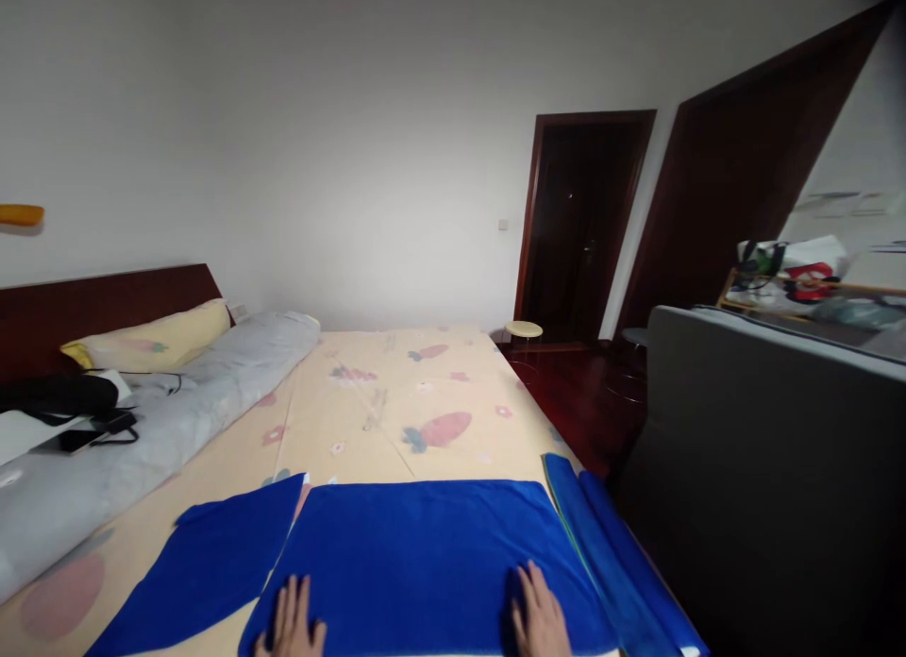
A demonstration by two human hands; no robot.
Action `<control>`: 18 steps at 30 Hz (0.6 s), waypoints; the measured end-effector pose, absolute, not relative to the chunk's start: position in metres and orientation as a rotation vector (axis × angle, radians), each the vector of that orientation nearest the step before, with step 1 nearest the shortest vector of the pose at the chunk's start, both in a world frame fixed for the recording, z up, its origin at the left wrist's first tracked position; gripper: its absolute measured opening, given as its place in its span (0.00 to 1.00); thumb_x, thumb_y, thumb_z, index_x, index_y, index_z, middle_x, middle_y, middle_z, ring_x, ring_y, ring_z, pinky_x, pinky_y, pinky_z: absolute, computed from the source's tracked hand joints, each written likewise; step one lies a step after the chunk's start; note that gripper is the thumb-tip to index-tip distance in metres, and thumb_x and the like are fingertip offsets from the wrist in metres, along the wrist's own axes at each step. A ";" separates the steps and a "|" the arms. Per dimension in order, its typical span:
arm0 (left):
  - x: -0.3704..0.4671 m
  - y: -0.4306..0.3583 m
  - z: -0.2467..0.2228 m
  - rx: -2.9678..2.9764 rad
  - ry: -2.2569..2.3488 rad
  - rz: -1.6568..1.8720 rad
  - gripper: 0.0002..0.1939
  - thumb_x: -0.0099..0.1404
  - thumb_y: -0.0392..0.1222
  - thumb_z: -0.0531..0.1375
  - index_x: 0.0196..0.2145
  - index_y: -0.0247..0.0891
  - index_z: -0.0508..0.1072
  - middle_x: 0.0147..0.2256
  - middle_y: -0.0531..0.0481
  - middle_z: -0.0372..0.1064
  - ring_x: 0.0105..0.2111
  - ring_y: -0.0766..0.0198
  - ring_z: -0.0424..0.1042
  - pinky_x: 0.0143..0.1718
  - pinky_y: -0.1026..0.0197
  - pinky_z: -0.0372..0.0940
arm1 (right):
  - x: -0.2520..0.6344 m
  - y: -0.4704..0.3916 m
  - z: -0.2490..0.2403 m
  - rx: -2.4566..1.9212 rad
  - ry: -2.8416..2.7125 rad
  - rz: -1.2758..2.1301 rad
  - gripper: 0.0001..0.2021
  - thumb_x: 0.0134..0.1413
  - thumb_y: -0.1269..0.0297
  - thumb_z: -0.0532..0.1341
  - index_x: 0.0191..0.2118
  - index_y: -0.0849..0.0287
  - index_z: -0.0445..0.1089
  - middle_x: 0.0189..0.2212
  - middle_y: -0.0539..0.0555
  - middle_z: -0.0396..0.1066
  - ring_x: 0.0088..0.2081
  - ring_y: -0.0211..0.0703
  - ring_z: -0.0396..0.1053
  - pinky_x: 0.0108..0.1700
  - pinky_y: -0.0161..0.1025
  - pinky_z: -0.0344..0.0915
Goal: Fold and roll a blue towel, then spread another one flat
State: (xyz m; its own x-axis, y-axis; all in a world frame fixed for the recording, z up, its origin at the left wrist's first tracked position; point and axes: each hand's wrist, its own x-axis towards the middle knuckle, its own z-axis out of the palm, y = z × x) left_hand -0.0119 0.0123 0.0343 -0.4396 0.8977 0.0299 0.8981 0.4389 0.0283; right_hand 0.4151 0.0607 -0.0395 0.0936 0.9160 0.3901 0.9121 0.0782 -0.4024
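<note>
A blue cloth (425, 553) lies spread flat on the bed. On its lower left part rests my left hand (292, 624), fingers stretched out. My right hand (539, 617) lies on the lower right part of the same cloth, its fingers extended and the thumb apart. Another blue cloth (219, 558) lies to the left, beside the middle one. Long folded or rolled blue cloths (615, 553) run along the right edge of the bed.
The bed (396, 383) has a cream sheet with a carrot print. A grey quilt (191, 402), a pillow (170, 336) and a phone (81, 438) are at the left. A dark grey panel (764, 478) stands at the right, with a round stool (524, 329) beyond the bed.
</note>
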 end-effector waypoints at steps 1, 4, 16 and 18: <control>0.013 0.019 0.038 -1.734 -2.609 -0.141 0.33 0.63 0.42 0.46 0.66 0.47 0.44 0.69 0.49 0.36 0.68 0.55 0.39 0.61 0.41 0.52 | 0.392 0.063 -0.033 -1.726 -1.855 0.056 0.25 0.58 0.56 0.48 0.57 0.60 0.66 0.62 0.62 0.60 0.62 0.52 0.58 0.60 0.49 0.60; 0.094 0.037 0.040 -2.073 -2.443 -0.324 0.39 0.57 0.34 0.49 0.65 0.46 0.47 0.69 0.50 0.33 0.68 0.57 0.36 0.62 0.49 0.52 | 0.324 0.064 -0.017 -1.550 -2.024 0.233 0.22 0.57 0.60 0.51 0.56 0.54 0.67 0.62 0.58 0.59 0.62 0.50 0.58 0.61 0.47 0.60; 0.099 0.022 0.014 -2.346 -2.472 -0.181 0.36 0.58 0.38 0.48 0.64 0.50 0.48 0.67 0.57 0.39 0.67 0.57 0.43 0.67 0.42 0.41 | 0.382 0.046 -0.048 -1.560 -2.121 0.118 0.26 0.49 0.68 0.53 0.56 0.49 0.66 0.58 0.52 0.64 0.58 0.50 0.63 0.57 0.47 0.66; 0.070 0.013 0.013 -2.183 -2.525 -0.152 0.34 0.60 0.40 0.46 0.64 0.51 0.47 0.67 0.57 0.40 0.67 0.59 0.44 0.66 0.43 0.41 | 0.417 0.039 -0.055 -1.654 -2.081 0.061 0.25 0.51 0.66 0.51 0.56 0.49 0.66 0.58 0.51 0.65 0.58 0.49 0.64 0.56 0.46 0.67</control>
